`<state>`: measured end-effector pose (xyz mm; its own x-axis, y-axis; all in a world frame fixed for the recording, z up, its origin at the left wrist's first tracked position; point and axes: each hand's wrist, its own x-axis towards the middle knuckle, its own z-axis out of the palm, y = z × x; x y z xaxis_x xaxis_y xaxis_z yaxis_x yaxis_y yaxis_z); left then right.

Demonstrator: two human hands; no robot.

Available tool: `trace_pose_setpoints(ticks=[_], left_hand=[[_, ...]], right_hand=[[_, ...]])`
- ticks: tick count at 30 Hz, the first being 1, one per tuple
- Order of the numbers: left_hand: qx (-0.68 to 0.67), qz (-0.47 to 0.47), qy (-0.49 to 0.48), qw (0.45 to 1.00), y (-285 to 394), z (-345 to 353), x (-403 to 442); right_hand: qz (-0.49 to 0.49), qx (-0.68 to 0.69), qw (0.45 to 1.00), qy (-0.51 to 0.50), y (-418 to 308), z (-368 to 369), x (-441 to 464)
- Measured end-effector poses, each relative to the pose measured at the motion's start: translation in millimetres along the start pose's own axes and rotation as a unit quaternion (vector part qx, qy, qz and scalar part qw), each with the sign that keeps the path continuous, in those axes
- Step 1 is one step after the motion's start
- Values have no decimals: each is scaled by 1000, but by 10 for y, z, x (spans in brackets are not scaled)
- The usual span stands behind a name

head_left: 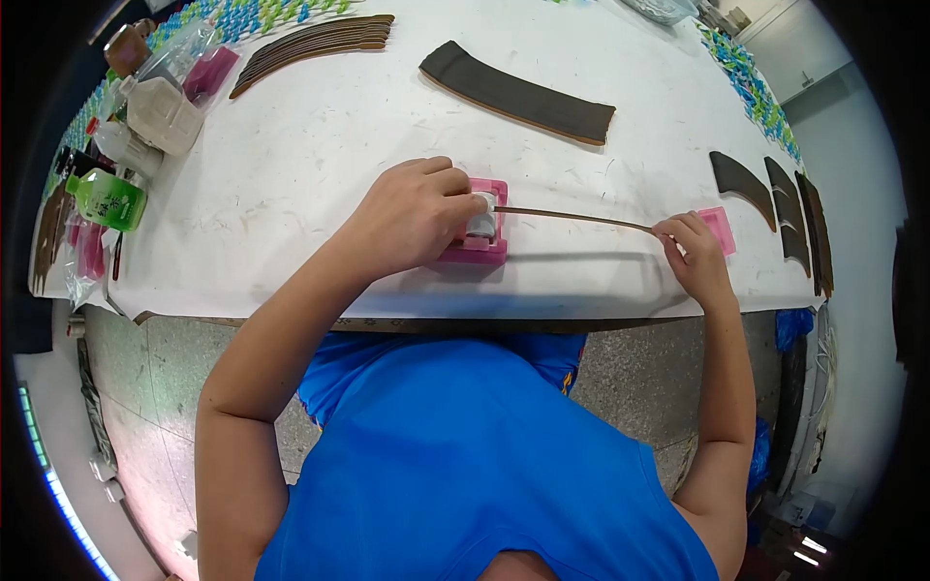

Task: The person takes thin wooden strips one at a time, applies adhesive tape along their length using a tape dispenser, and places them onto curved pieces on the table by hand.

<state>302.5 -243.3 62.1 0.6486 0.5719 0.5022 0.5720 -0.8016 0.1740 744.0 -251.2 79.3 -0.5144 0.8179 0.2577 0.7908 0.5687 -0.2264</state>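
A thin brown strip (576,217) stretches almost level above the white table, between my two hands. My left hand (417,213) is closed at a pink box (498,250) with a whitish roller in it, its fingertips at the strip's left end; what else they press on is hidden. The right end of the strip is pinched between the thumb and fingers of my right hand (696,257). Just behind that hand lies a small pink piece (718,230). Beyond the box lies a wide, curved dark piece (518,95) with a brown edge.
A fanned stack of dark strips (312,46) lies at the back left. Bottles, one of them green (107,199), and plastic bags crowd the left side. Curved dark pieces (787,218) lie at the right edge. The table's front edge (387,308) runs before my body.
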Motion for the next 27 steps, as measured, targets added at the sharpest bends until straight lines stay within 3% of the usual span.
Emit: trace_pose_setpoints(ticks=[8, 17, 19, 20, 22, 23, 24, 26, 27], left_hand=[[-29, -1, 27, 999, 91, 147, 164], [-173, -113, 56, 977, 232, 249, 280], [-401, -230, 32, 886, 218, 134, 277], [-396, -230, 38, 888, 148, 77, 265], [-682, -229, -33, 694, -52, -89, 204], [-717, -242, -16, 654, -96, -164, 164], [-711, -240, -9, 661, -142, -227, 122], [-821, -250, 37, 512, -254, -304, 20], [-836, -237, 35, 494, -344, -312, -53]], right_hand=[[-35, -107, 989, 99, -62, -728, 307], [-120, -163, 959, 199, -386, -1369, 946], [-122, -162, 958, 204, -377, -1399, 1022], [-87, -144, 970, 174, -308, -1416, 1029], [-3, -60, 992, 110, -154, -1380, 1040], [46, 7, 996, 74, -55, -1298, 1030], [108, 47, 993, -7, 56, -1237, 1019], [129, 292, 939, -126, 187, -1015, 1003], [146, 368, 905, -155, 196, -867, 983]])
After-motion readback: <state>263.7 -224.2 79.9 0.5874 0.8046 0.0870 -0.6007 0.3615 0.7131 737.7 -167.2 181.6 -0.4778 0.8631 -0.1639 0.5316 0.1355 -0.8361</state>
